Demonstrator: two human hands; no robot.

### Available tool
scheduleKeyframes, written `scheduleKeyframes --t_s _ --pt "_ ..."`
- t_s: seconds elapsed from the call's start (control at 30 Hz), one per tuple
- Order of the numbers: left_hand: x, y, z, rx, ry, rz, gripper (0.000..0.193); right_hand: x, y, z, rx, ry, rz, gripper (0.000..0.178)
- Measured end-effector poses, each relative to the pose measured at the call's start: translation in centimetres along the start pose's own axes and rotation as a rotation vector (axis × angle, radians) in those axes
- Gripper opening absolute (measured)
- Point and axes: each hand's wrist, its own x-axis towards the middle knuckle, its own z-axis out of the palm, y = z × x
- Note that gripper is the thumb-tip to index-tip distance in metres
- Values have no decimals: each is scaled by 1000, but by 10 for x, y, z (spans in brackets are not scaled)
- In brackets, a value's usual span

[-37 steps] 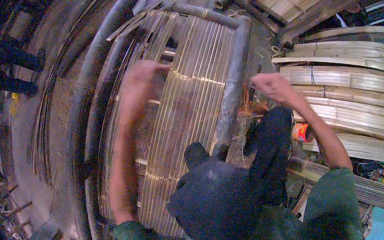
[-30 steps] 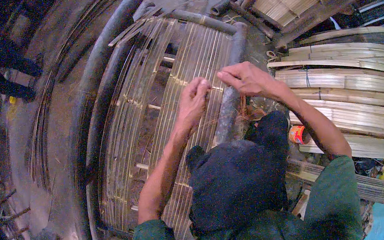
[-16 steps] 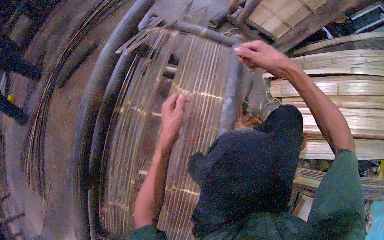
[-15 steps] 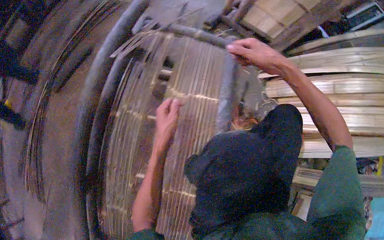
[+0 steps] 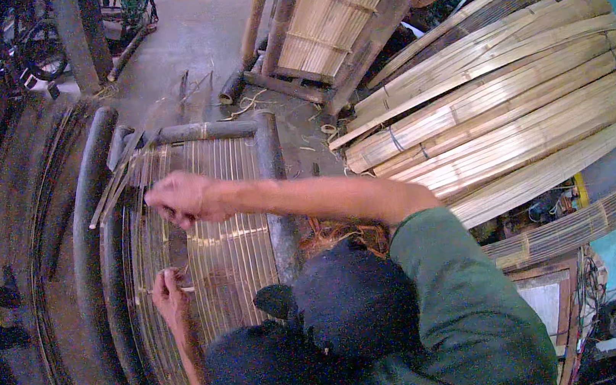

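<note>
A panel of thin bamboo slats [image 5: 235, 259], bound by pale cross ties, lies in front of me within a frame of dark round poles [image 5: 271, 158]. My right hand [image 5: 184, 198] is closed above the panel's far left part, its arm reaching across from the right. What its fingers hold, if anything, is hidden and slightly blurred. Nearer to me, my left hand [image 5: 172, 295] is pinched closed low over the slats. A short pale bit shows beside its fingers, but I cannot tell whether it is gripped. Loose bamboo strips [image 5: 115, 189] stick out at the frame's far left corner.
Stacked bamboo slat bundles [image 5: 497, 107] fill the right side. A finished-looking slat panel [image 5: 332, 12] leans on poles at the back. Long thin strips [image 5: 44, 302] lie on the floor at left. A post [image 5: 78, 44] and a bicycle wheel [image 5: 45, 52] stand far left.
My right hand has swung left from the frame's right pole across the panel. My left hand stays low over the slats, now pinched. The whole view has turned and shifted.
</note>
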Motion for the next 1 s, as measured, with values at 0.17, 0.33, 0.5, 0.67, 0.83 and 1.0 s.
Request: scheduleKeyframes --t_s 0.17,0.33,0.5,0.67,0.83,1.0 --pt "-12 -8 -33 171 146 131 22 -12 87 38 -277 -262 211 46" --pt "-43 -1 -30 285 87 65 24 6 138 114 71 -184 -186 49" --pt "-48 -6 -60 418 145 66 34 11 145 109 -220 79 -204 43" --pt "-80 93 -44 -460 -109 -197 40 20 178 102 -189 149 -117 43" --pt "-147 113 -49 -315 -512 106 40 29 210 100 -128 102 -346 41" --pt "-158 98 -66 -37 -859 -106 39 13 167 83 -269 112 -125 42"
